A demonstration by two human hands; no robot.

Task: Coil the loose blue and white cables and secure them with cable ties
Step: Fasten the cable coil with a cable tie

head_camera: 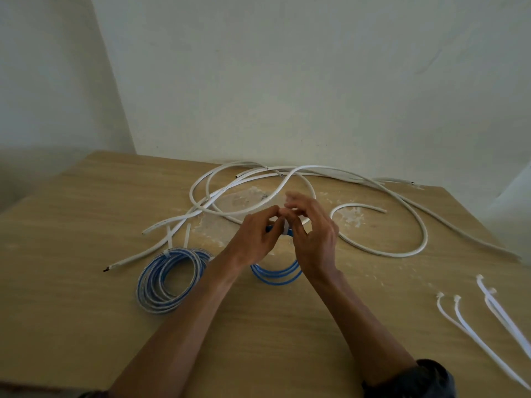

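Well, from the head camera, the person's left hand (pixel 255 239) and right hand (pixel 314 242) meet over the middle of the light wooden table (pixel 86 311). Both are at the top of a small coil of blue cable (pixel 275 275) held up on edge, its lower loops showing between the wrists. Whether it touches the table I cannot tell. A thin white plastic cable tie (pixel 286 228) wraps over the top of that coil. The left hand's thumb and fingers are closed in a pinch on the coil's top, just beside the tie. The right hand's fingers curl in at the tie and appear to pinch it, though blur hides the exact hold.

Left of the hands, a larger flat coil of blue and clear cable (pixel 172 280) lies on the table with two white tie tails (pixel 187 234) sticking out at its far edge, so that bundle looks finished. On the far side, several long loose white cables (pixel 402 248) sprawl in open loops, and a short curved white offcut (pixel 356 207) lies right of the hands; none of these is coiled. At the near right lies a handful of spare white cable ties (pixel 474 328), well apart from the hands.

By my reading, one blue bundle is done, the second is being cinched, and all the white cable is left to coil and tie
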